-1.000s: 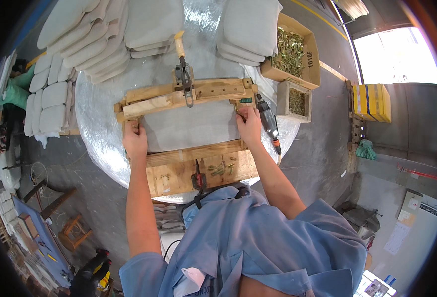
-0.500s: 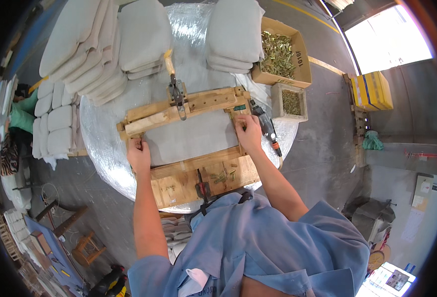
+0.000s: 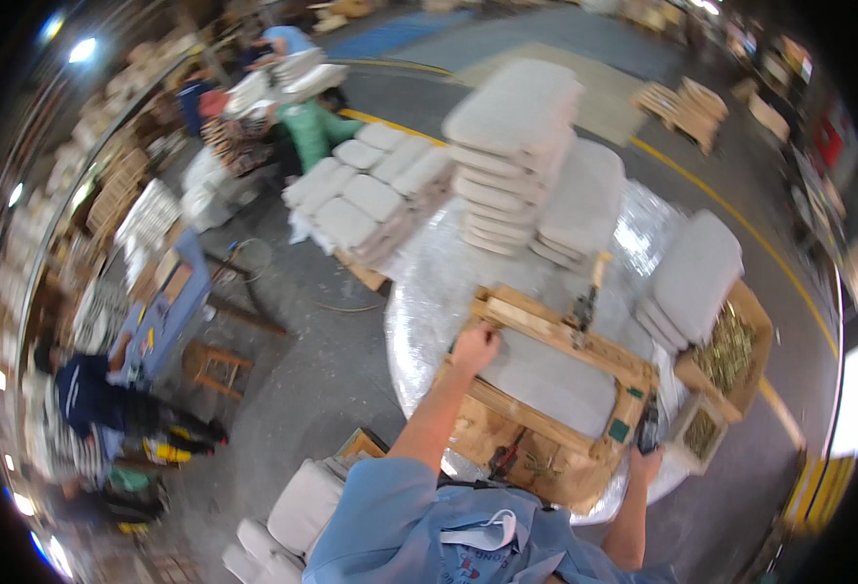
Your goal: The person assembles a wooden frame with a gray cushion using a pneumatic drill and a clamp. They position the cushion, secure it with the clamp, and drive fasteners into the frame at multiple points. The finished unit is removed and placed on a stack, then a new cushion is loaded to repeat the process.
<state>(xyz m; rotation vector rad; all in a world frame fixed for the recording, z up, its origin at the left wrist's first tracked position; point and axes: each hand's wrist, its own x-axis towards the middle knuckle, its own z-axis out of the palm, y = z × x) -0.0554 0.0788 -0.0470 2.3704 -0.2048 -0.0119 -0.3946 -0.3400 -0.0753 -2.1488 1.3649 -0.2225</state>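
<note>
A wooden jig [image 3: 507, 401] frames a pale grey padded panel [image 3: 546, 380] on the plastic-wrapped round table [image 3: 419, 321]. My left hand [image 3: 476, 347] is closed at the jig's left end, beside the panel's corner; whatever its fingers hold is hidden. Beyond the jig's right end, my right hand [image 3: 646, 465] closes round the lower end of a dark power tool [image 3: 649, 428], partly blurred. A toggle clamp [image 3: 582, 310] with a yellowish handle stands on the far rail. On the near board, a second clamp [image 3: 505, 457] sits by several small brass-coloured pieces [image 3: 543, 465].
Tall stacks of grey cushions [image 3: 512, 146] stand at the back, with another stack [image 3: 692, 277] at right. A cardboard box [image 3: 755, 341] of brass-coloured pieces and a smaller bin [image 3: 698, 431] stand right. Co-workers [image 3: 108, 394] and a wooden stool [image 3: 217, 368] are at left.
The view has swung left. My right hand has left the jig's right end for the power tool. My left hand stays at the jig's left end.
</note>
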